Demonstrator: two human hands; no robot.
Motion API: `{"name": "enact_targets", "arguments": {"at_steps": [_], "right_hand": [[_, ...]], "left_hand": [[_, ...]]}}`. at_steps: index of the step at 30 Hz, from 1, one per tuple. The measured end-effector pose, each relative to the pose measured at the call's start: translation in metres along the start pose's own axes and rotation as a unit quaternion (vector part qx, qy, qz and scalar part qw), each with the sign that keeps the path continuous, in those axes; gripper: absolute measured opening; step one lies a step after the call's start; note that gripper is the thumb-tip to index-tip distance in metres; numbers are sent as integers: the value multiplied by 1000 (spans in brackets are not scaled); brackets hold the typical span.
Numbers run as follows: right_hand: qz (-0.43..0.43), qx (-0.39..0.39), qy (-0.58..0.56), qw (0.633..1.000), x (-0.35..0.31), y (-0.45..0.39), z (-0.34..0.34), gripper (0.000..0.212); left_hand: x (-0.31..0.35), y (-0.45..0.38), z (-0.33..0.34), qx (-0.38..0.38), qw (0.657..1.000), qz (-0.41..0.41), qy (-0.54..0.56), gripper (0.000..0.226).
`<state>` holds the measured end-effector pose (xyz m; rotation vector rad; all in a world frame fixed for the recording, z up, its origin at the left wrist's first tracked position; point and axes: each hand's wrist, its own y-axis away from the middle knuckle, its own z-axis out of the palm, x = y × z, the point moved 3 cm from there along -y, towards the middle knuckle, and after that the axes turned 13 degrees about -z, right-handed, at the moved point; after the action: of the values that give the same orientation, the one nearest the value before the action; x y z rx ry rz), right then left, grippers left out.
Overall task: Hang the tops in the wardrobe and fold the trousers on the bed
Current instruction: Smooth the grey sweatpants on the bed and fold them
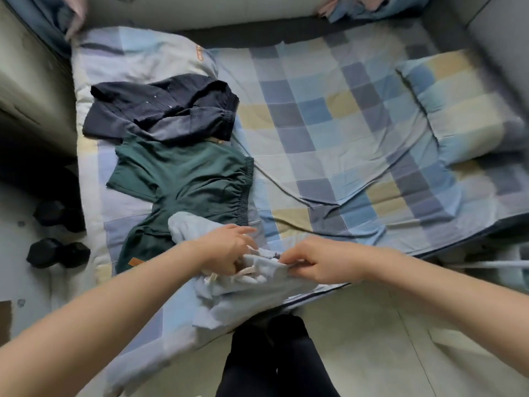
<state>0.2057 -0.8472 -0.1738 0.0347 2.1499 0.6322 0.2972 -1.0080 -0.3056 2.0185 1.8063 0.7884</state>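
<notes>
Pale blue trousers are bunched at the near edge of the bed, grasped at the waistband by the left hand and pinched by the right hand. Green trousers and a dark garment are spread on the bed beyond them.

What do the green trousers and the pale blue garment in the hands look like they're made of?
Green trousers: soft matte knit, probably cotton jersey, with a gathered elastic waistband. Pale blue garment: thicker matte fabric, perhaps fleece-like sweatpant cotton, with a pale drawcord; left hand and right hand grip it.
</notes>
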Motion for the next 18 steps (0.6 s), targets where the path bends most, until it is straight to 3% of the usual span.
{"name": "enact_targets", "arguments": {"at_steps": [6, 10, 13, 15, 18], "right_hand": [[40, 34, 47, 997, -8, 113, -23, 21], [66, 116, 37, 990, 16, 197, -46, 17], [104, 171, 70, 977, 53, 258, -48, 33], [143, 151, 187, 960, 81, 298, -42, 44], [178, 64, 392, 900, 118, 360, -21, 44]], "left_hand": [[1, 4, -67, 59, 988, 14, -144, 26], [12, 4, -119, 53, 967, 38, -247, 29], [55, 8, -156, 118, 967, 117, -194, 17], [90, 8, -177, 176, 953, 149, -196, 18], [139, 3, -210, 262, 931, 168, -191, 22]]}}
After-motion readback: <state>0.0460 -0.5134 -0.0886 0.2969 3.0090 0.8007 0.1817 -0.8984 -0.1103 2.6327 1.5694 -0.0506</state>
